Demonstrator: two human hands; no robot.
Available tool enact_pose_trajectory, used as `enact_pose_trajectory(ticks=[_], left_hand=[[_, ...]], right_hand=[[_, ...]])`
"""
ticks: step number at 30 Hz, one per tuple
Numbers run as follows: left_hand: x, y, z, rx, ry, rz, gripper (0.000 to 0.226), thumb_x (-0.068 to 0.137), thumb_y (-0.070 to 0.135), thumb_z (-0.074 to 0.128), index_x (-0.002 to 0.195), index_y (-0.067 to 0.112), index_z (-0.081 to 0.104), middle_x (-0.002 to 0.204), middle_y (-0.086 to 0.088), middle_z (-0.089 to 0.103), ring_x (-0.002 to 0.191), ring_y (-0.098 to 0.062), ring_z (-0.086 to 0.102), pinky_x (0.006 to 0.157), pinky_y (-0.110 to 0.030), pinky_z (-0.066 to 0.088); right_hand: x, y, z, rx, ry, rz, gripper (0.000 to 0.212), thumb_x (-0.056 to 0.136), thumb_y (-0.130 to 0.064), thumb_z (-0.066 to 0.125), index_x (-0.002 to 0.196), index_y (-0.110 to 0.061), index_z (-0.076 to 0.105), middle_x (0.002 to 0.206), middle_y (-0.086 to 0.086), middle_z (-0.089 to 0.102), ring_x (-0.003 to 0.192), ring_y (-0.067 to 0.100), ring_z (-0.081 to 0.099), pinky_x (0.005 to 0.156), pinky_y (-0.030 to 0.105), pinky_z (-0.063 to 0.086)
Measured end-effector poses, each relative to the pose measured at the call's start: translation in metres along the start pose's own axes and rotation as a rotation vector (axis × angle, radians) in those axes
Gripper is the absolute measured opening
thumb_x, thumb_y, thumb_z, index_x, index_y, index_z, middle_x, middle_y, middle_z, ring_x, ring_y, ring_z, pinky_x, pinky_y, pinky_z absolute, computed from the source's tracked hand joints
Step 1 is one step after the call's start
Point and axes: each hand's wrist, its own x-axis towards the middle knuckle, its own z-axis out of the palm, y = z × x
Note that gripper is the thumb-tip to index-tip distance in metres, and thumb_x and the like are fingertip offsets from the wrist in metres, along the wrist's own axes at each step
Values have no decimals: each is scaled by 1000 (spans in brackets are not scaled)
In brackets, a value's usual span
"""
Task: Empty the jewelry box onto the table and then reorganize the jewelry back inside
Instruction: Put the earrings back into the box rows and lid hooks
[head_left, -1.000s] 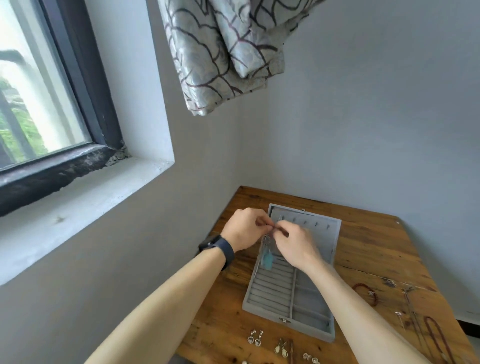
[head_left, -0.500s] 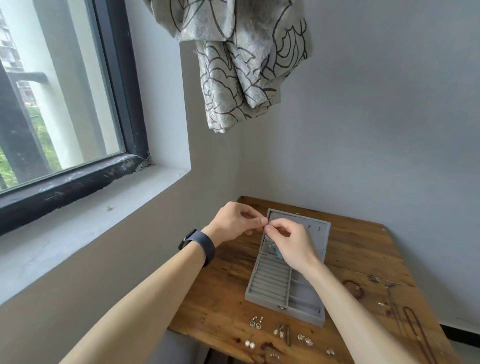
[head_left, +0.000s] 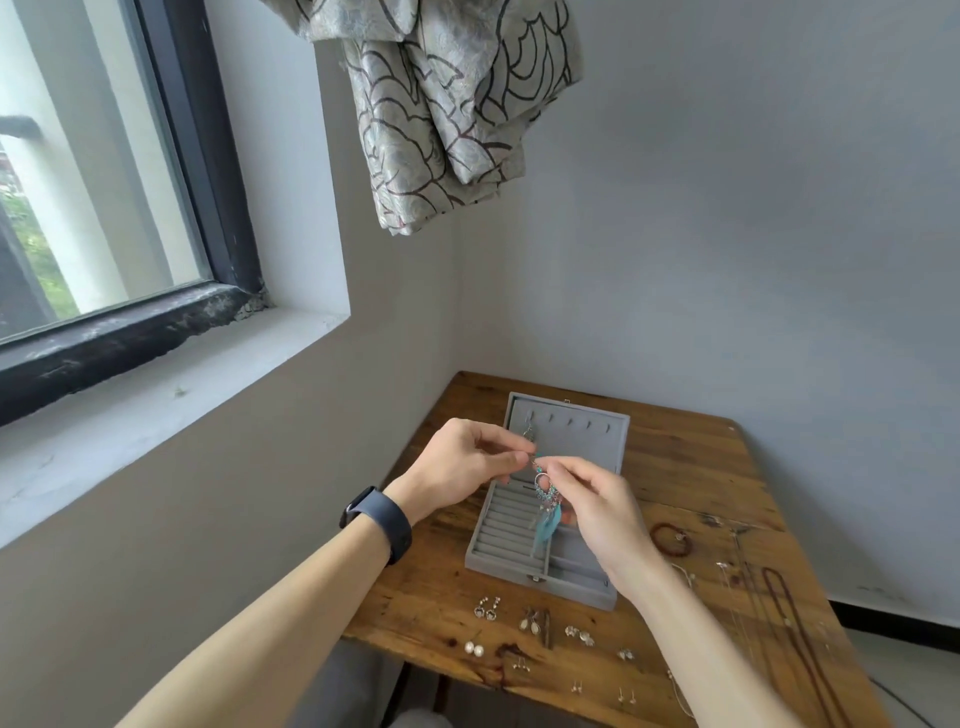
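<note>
— What is found changed since half a second ago?
— The hands have been drawn slightly apart. The feather earring (head_left: 545, 522), largely hidden behind the fingers before, is now exposed between them.
— How is it held?
— Its upper end is pinched between thumb and forefinger of the left hand (head_left: 465, 462). The metal part just below is pinched by the curled fingers of the right hand (head_left: 597, 506).
— Where is it kept, and how is it turned?
— It is held above the open jewelry box (head_left: 506, 535); contact with the box cannot be told. Its long axis is hung nearly vertical, with the teal feather pointed down toward the ribbed ring rows.
— And the box?
— It is set on the wooden table (head_left: 691, 467), with its long axis run from the near edge toward the wall. The clasp is turned toward the person and the lid is opened at the far end. Small earrings (head_left: 487, 609) are laid out in front of it, and necklaces (head_left: 779, 613) to its right.
</note>
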Motion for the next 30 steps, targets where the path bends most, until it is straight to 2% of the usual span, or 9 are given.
enact_pose_trajectory(ticks=[4,6,8,11,14,18,22,26,30], left_hand=[[1,4,3,13,-12,-25,12,91,13,72,101,11,79,83,7,73,65,4,64,65,-12,49],[1,3,3,71,-26,-14,12,91,15,72,100,16,79,83,2,75,65,-1,63,66,-16,51],[2,1,3,151,-46,13,12,92,17,70,100,21,79,88,-3,75,67,-6,64,72,-20,55],[2,2,6,301,-79,62,16,95,14,65,99,25,76,87,10,71,63,2,63,70,-16,54],[3,6,12,433,-98,117,17,97,14,62,104,21,75,84,22,61,66,12,58,66,-5,44],[11,4,18,531,-102,152,16,98,15,61,106,20,73,93,13,62,72,4,56,64,-2,38],[25,-7,25,521,-110,126,18,97,17,62,113,23,67,108,7,67,95,-8,61,78,-14,46],[42,-20,32,416,-90,52,27,93,26,68,119,23,61,107,7,66,90,-5,60,76,-15,48],[77,-50,28,290,45,-104,47,88,33,72,131,24,53,119,3,58,103,-15,58,83,-25,49]], right_hand=[[-4,5,-1,211,-53,175,23,101,-27,54,105,-24,76,104,6,73,103,25,68,78,33,55],[-6,5,0,157,-55,154,18,99,-29,59,105,-26,75,102,2,74,102,19,68,82,34,56],[-8,6,-1,15,-38,76,14,96,-28,64,106,-31,72,100,-8,74,99,6,67,85,27,55],[-8,8,-1,-109,-3,-6,17,95,-25,65,107,-35,69,101,-14,72,95,-5,65,79,14,50],[-6,12,0,-177,28,-35,15,96,-27,64,107,-36,68,102,-18,71,96,-8,62,78,12,47],[-2,22,-1,-199,59,-30,12,95,-31,64,105,-31,70,97,-15,71,94,-2,63,80,17,49],[5,31,-5,-219,86,13,9,96,-29,63,101,-28,70,95,-13,70,93,2,63,73,14,47],[19,41,-12,-227,106,37,8,97,-28,63,98,-27,71,92,-13,70,90,1,64,67,9,44],[49,54,-21,-220,139,87,8,95,-29,64,97,-28,72,92,-15,71,88,0,65,67,9,46]])
